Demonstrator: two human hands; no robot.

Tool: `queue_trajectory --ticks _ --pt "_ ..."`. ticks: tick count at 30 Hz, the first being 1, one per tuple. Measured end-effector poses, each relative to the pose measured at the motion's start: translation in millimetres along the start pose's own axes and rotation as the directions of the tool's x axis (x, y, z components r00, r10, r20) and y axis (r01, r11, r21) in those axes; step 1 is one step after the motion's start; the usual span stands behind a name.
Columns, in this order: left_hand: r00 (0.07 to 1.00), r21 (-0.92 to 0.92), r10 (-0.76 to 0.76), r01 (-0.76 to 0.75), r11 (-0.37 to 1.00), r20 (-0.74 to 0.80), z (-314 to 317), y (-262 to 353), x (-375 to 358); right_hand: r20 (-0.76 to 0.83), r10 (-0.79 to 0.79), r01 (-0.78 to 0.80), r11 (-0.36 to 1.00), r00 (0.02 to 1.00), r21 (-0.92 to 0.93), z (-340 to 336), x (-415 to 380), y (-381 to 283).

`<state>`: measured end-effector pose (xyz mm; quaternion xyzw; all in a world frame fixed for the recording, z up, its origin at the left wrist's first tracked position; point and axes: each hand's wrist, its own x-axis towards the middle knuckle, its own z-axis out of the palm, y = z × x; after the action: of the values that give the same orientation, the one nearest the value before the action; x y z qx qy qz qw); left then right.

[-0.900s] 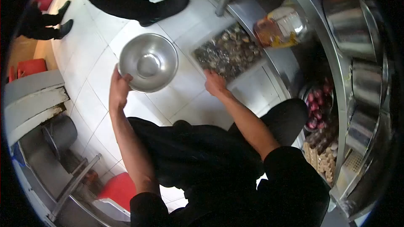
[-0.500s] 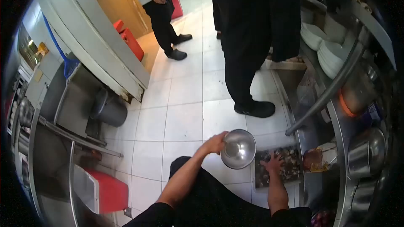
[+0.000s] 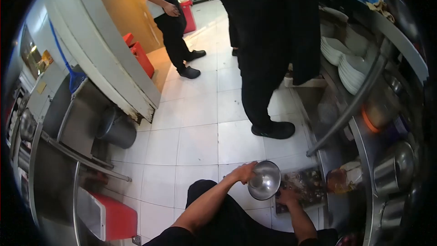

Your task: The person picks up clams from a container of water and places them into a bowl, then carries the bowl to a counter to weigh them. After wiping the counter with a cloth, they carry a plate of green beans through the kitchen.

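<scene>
My left hand (image 3: 246, 172) is closed on the rim of a shiny metal bowl (image 3: 266, 180), which tilts toward the tray on its right. No contents show inside the bowl. My right hand (image 3: 287, 195) reaches down into a shallow tray (image 3: 277, 209) on the floor, among dark, wet-looking pieces (image 3: 310, 183) whose kind I cannot make out. Blur and shadow hide how its fingers are set.
A person in black trousers (image 3: 266, 64) stands close in front; another person (image 3: 170, 27) is farther back. Steel shelving on the right bears stacked white plates (image 3: 353, 74) and metal pots (image 3: 387, 175). A red cooler (image 3: 119, 217) and a grey bin (image 3: 117, 127) stand left.
The bowl has moved slightly down and right, nearer the tray. My right hand, spread over the pieces before, has shifted left and lower into the tray. The view has tilted up slightly.
</scene>
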<state>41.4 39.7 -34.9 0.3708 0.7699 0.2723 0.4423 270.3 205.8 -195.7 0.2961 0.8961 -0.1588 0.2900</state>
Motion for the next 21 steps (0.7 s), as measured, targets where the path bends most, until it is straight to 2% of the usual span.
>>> queue_trajectory --ticks 4,6,7,8,9,10,11,12,13,14,15,16,17,19,20,21 --pt "0.999 0.028 0.027 -0.027 0.999 0.018 8.4 -14.3 12.2 -0.137 0.12 -0.126 0.992 0.983 -0.033 11.4 3.8 -20.4" --pt "0.999 0.121 0.048 -0.05 0.991 0.023 24.9 -54.9 44.7 -0.349 -0.032 0.022 0.999 0.936 -0.033 33.4 22.4 -3.6" --pt "0.952 0.232 0.304 -0.294 0.927 -0.011 41.7 -121.5 82.7 -0.436 0.028 0.02 0.994 0.899 0.106 66.9 59.7 13.9" --pt "0.655 0.496 0.732 -0.706 0.505 0.188 32.6 -149.1 99.7 -0.447 -0.169 0.134 0.985 0.878 -0.111 69.5 59.9 25.4" --pt "0.685 0.735 0.611 -0.636 0.235 0.397 30.7 -136.4 98.5 -0.425 -0.129 0.132 0.991 0.896 -0.021 57.2 48.7 27.7" --pt "0.843 0.46 0.35 -0.521 0.719 0.409 12.3 -90.8 78.4 -0.291 -0.063 0.06 0.998 0.955 -0.017 38.1 28.9 21.0" --pt "0.868 0.292 0.469 -0.496 0.818 0.16 21.7 -104.0 76.1 -0.562 -0.111 0.156 0.987 0.82 0.032 57.6 24.1 30.4" --pt "0.973 -0.052 0.228 -0.226 0.973 0.032 29.4 -81.8 63.4 -0.416 -0.01 0.09 0.98 0.91 0.175 41.5 18.6 27.9" --pt "0.995 -0.071 0.096 -0.094 0.993 0.031 31.0 -39.4 52.2 -0.304 0.11 0.011 0.928 0.946 0.373 20.9 10.2 24.9" --pt "0.998 -0.092 -0.062 0.064 0.994 0.029 30.3 -13.8 32.4 -0.46 0.129 0.045 0.936 0.879 0.349 29.2 4.6 22.2" --pt "0.995 -0.104 -0.076 0.082 0.991 0.06 34.5 -10.8 24.9 -0.35 0.138 0.014 0.916 0.927 0.4 25.4 -5.3 22.7" --pt "0.995 -0.033 -0.038 0.041 0.999 0.088 40.6 -5.4 31.3 -0.262 0.135 -0.001 0.891 0.955 0.454 21.6 -2.4 30.4" --pt "0.993 0.03 0.0 -0.003 1.0 0.121 41.3 -4.1 31.2 -0.253 0.141 -0.01 0.888 0.957 0.459 24.6 -5.8 30.2" --pt "0.992 0.057 0.024 -0.032 0.998 0.122 52.6 -3.1 36.7 -0.434 0.3 0.011 0.812 0.849 0.583 24.4 -7.4 48.1" --pt "0.989 0.094 0.034 -0.048 0.994 0.142 58.1 -4.1 35.7 -0.427 0.297 0.009 0.812 0.854 0.584 27.7 -13.0 54.5" --pt "0.985 0.097 -0.015 -0.001 0.995 0.171 64.7 1.2 42.1 -0.416 0.373 0.019 0.725 0.829 0.688 17.9 -18.3 64.4"
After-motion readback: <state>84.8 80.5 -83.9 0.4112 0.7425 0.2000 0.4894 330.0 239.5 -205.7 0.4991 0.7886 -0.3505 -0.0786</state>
